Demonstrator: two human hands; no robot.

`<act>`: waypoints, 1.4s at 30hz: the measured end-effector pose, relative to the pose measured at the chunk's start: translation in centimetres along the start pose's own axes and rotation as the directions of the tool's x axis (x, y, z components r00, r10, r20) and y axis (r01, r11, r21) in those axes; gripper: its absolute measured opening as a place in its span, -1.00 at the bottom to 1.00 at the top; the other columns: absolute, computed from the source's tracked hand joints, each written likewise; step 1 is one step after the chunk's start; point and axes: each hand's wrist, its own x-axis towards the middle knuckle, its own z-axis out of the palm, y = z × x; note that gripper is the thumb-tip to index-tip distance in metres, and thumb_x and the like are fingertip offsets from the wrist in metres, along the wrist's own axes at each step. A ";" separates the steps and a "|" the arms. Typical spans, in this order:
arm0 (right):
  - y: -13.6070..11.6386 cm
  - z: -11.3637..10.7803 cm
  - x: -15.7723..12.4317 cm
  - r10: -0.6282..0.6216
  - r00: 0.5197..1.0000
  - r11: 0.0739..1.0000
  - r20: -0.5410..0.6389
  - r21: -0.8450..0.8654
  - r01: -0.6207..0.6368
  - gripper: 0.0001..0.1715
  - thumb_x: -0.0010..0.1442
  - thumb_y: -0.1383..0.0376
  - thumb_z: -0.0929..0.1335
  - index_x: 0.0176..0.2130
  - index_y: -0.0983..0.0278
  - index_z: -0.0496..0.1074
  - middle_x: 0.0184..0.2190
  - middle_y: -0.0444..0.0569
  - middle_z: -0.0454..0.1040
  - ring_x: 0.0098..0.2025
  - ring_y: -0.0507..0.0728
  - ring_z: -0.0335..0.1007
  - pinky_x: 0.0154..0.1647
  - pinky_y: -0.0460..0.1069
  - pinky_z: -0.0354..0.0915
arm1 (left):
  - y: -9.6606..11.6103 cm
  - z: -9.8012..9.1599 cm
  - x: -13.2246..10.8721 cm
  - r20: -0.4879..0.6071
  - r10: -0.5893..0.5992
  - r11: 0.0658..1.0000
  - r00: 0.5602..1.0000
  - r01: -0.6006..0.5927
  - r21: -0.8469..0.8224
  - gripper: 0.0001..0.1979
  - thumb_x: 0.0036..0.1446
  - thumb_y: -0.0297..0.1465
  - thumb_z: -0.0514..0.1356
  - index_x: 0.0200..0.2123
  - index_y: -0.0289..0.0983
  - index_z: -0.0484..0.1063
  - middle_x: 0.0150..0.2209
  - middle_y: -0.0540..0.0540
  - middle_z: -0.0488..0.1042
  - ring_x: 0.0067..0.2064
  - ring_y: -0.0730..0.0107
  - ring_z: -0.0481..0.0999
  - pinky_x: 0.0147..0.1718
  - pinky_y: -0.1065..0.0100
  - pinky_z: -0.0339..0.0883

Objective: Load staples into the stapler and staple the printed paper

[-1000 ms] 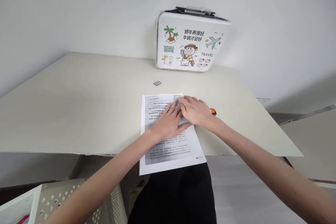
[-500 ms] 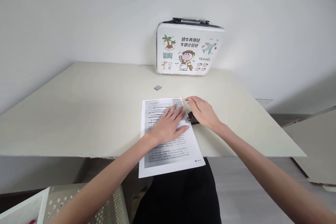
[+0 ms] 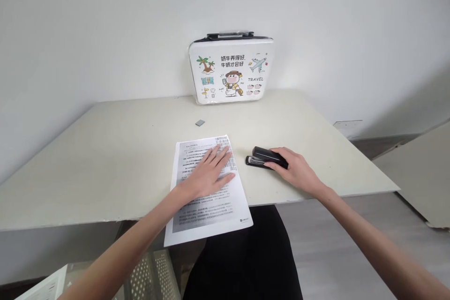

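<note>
A printed sheet of paper point(image 3: 207, 197) lies on the pale table point(image 3: 116, 164), its lower part hanging over the near edge. My left hand point(image 3: 208, 174) rests flat on the paper's upper half with fingers spread. To the right of the paper a black stapler point(image 3: 262, 155) lies on the table. My right hand point(image 3: 294, 172) is curled round the stapler's rear end, clear of the paper.
A white carry case point(image 3: 230, 71) with cartoon travel pictures leans against the wall at the table's back. A small grey square piece point(image 3: 200, 123) lies behind the paper. A perforated white basket point(image 3: 147, 276) stands below the table's front left. A pale board point(image 3: 422, 173) lies at right.
My right hand has slid off the paper's top right corner to the right, taking the black stapler with it. My left hand stays pressed on the paper. The view has shifted.
</note>
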 end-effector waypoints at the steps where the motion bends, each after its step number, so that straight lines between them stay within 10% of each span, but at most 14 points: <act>1: 0.3 -0.2 -0.3 0.031 0.999 0.999 -0.022 0.013 -0.031 -0.53 0.37 -0.09 0.33 0.09 0.12 0.46 0.03 0.06 0.61 0.00 0.34 0.57 0.02 0.24 0.46 | 0.1 0.0 0.1 0.009 -0.003 1.000 1.000 0.003 0.006 -0.23 0.49 0.09 -0.17 0.57 -0.17 -0.20 0.58 -0.05 -0.26 0.57 0.08 -0.40 0.52 0.00 -0.37; 16: 1.5 -1.1 -0.8 0.301 0.920 0.915 -0.249 0.347 -0.205 -0.52 0.24 -0.08 0.41 -0.04 0.21 0.49 -0.07 0.08 0.64 -0.09 0.28 0.54 0.01 0.18 0.42 | 2.8 -1.5 6.3 -0.015 0.090 0.995 0.996 -0.089 0.054 -0.32 0.53 0.03 -0.21 0.54 -0.15 -0.01 0.56 -0.07 -0.07 0.57 0.13 -0.19 0.52 0.01 -0.29; 26: 1.9 -1.0 -0.6 0.315 0.911 0.885 -0.265 0.430 -0.180 -0.50 0.23 -0.09 0.41 -0.04 0.21 0.49 -0.06 0.07 0.63 -0.06 0.28 0.53 0.04 0.17 0.42 | -0.1 -3.4 -9.0 -0.032 -0.091 0.990 0.995 0.094 0.106 -0.30 0.48 -0.05 0.02 0.56 0.11 -0.19 0.54 0.09 -0.04 0.53 -0.01 0.00 0.43 -0.12 0.13; 30: 1.8 -1.2 -0.3 0.313 0.906 0.891 -0.284 0.419 -0.176 -0.53 0.23 -0.06 0.40 -0.04 0.21 0.49 -0.07 0.06 0.64 -0.07 0.27 0.53 0.03 0.15 0.41 | -1.1 -2.6 -11.3 -0.077 -0.029 0.989 0.997 0.040 0.142 -0.27 0.48 -0.12 0.02 0.55 0.17 -0.31 0.55 0.11 -0.08 0.53 -0.06 -0.02 0.43 -0.20 0.06; 42: 2.2 -1.0 -0.2 0.294 0.824 0.923 -0.484 0.369 -0.112 -0.58 0.32 0.03 0.36 0.02 0.25 0.46 -0.04 0.10 0.59 -0.04 0.24 0.51 0.05 0.11 0.40 | 0.0 -0.4 -0.4 -0.048 0.029 0.989 0.998 -0.022 0.149 -0.15 0.46 0.06 0.01 0.57 -0.05 -0.36 0.57 -0.11 -0.22 0.55 -0.07 -0.13 0.47 -0.17 -0.09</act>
